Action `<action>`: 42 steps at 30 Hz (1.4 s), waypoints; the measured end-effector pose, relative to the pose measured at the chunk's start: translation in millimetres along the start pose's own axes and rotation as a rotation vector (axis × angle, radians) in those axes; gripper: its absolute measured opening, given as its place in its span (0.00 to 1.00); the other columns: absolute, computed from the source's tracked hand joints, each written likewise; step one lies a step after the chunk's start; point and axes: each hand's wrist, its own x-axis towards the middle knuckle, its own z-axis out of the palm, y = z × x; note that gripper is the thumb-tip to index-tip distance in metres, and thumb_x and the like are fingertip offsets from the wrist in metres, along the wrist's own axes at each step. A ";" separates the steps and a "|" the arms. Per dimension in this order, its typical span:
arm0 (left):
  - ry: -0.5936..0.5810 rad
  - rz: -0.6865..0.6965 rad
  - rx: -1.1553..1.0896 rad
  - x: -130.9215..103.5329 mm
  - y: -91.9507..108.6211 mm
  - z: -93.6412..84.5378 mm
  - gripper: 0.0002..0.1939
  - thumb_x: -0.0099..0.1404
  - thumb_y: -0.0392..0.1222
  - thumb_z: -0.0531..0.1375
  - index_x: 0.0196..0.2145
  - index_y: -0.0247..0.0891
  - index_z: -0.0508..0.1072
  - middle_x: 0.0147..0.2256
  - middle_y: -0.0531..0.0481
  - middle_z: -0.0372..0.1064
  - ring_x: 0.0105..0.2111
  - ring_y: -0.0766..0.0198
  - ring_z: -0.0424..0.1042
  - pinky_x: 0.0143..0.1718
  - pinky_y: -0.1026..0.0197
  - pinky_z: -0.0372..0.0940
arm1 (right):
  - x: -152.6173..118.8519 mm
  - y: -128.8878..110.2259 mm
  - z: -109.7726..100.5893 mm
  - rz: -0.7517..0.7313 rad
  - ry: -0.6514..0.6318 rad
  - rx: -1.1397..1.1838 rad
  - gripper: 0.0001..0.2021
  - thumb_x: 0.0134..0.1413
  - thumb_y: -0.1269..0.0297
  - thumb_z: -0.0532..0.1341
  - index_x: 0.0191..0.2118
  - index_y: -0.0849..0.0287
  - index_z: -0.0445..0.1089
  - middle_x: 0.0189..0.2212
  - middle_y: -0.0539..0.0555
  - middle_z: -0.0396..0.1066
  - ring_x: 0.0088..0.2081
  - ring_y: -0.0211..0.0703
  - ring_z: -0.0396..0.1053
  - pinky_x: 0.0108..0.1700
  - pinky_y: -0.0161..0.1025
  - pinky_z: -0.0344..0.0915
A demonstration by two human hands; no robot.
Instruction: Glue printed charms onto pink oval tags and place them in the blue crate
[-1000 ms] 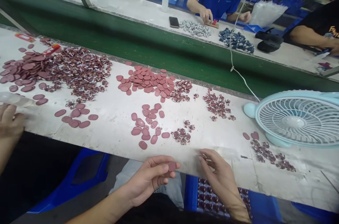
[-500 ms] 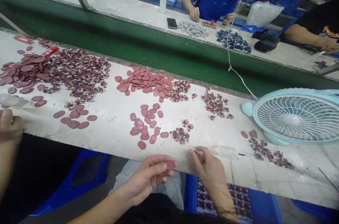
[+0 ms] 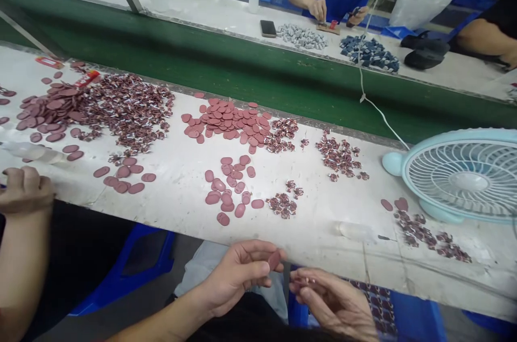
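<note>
right hand [image 3: 335, 304] now off worktable [image 3: 323, 223], beside left hand [image 3: 238, 272], fan [image 3: 464, 180] rightward

A heap of ovals [image 3: 228, 124] is laid at the bench's [image 3: 177, 191] far edge, with a smaller scatter [image 3: 230, 191] nearer the front edge. A fan [image 3: 464, 178] is set at the right end. Below the front edge, the left hand [image 3: 238, 272] and right hand [image 3: 335, 301] are held side by side. Behind the bench a belt [image 3: 226, 70] is run.
</note>
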 end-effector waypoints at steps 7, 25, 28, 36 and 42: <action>-0.038 0.042 0.088 -2.2 -0.5 10.7 0.28 0.50 0.62 0.96 0.44 0.51 1.00 0.49 0.43 1.00 0.50 0.46 0.98 0.56 0.52 0.88 | -13.4 -20.0 41.2 -0.129 0.027 -0.080 0.07 0.74 0.40 0.80 0.51 0.22 0.97 0.44 0.52 0.96 0.36 0.59 0.92 0.38 0.54 0.96; 0.028 0.121 0.310 -12.5 3.5 17.2 0.09 0.65 0.53 0.83 0.30 0.49 0.97 0.43 0.56 0.99 0.56 0.32 0.97 0.65 0.35 0.86 | -8.9 1.1 29.7 -0.114 -0.048 -0.076 0.07 0.72 0.43 0.82 0.51 0.28 0.97 0.45 0.52 0.97 0.37 0.56 0.94 0.38 0.47 0.95; 0.063 0.131 0.341 -12.3 3.7 21.7 0.11 0.64 0.56 0.82 0.29 0.50 0.97 0.44 0.56 0.99 0.58 0.29 0.97 0.67 0.33 0.86 | -8.5 -1.4 34.1 -0.120 -0.030 -0.059 0.07 0.73 0.44 0.81 0.51 0.28 0.97 0.45 0.52 0.96 0.38 0.55 0.94 0.43 0.47 0.96; 0.080 0.157 0.356 -12.9 0.0 24.2 0.13 0.66 0.60 0.81 0.30 0.51 0.97 0.37 0.53 0.97 0.46 0.34 0.97 0.63 0.32 0.88 | -8.3 12.4 37.8 -0.136 -0.003 0.016 0.07 0.72 0.46 0.82 0.51 0.30 0.96 0.42 0.52 0.94 0.39 0.55 0.94 0.49 0.48 0.97; 0.046 0.177 0.267 -11.5 -4.2 25.6 0.10 0.66 0.53 0.84 0.29 0.51 0.96 0.43 0.56 0.99 0.49 0.36 0.97 0.58 0.37 0.88 | -6.8 12.8 41.2 -0.135 -0.011 0.116 0.07 0.72 0.49 0.83 0.52 0.32 0.97 0.42 0.52 0.95 0.39 0.54 0.94 0.46 0.46 0.96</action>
